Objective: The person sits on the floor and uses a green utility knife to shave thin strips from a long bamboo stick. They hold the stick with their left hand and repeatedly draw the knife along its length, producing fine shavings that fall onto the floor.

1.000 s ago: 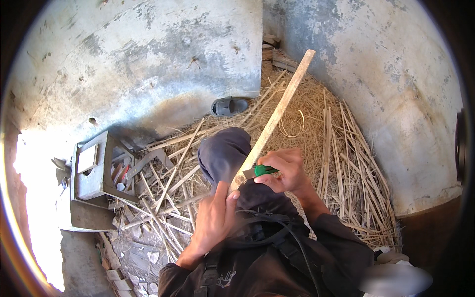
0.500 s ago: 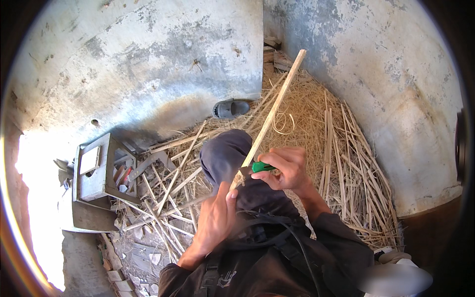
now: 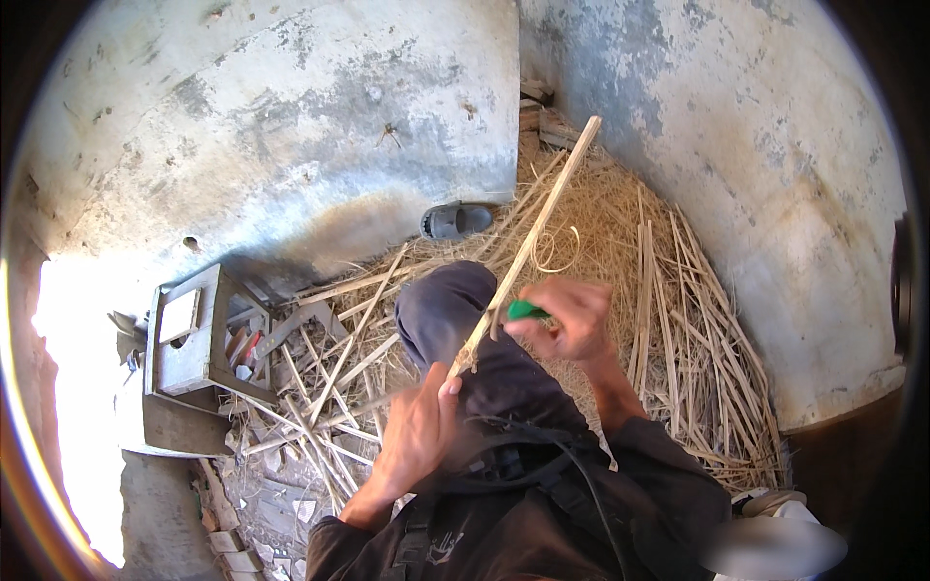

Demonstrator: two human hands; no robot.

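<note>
A long pale strip of split wood or bamboo (image 3: 539,225) slants over my bent knee, its far end pointing up and to the right. My left hand (image 3: 418,426) grips its near end, the thumb pressed along it. Small curled shavings (image 3: 466,359) cling to the strip just beyond that thumb. In my right hand (image 3: 573,315) is a knife with a green handle (image 3: 526,310), the fingers closed round it. Its dark blade lies against or close beside the strip; motion blurs it. A thin curled shaving (image 3: 555,254) lies or hangs by the strip's right side.
Straw-like shavings (image 3: 605,208) cover the floor ahead, with long strips (image 3: 693,358) heaped at the right. A grey slipper (image 3: 455,222) sits by the wall. At the left stands a wooden box (image 3: 208,334) holding odds and ends, beside scattered sticks (image 3: 329,426).
My right hand and the knife have moved slightly up and to the right along the strip, away from my left hand. My left hand keeps its grip on the near end.
</note>
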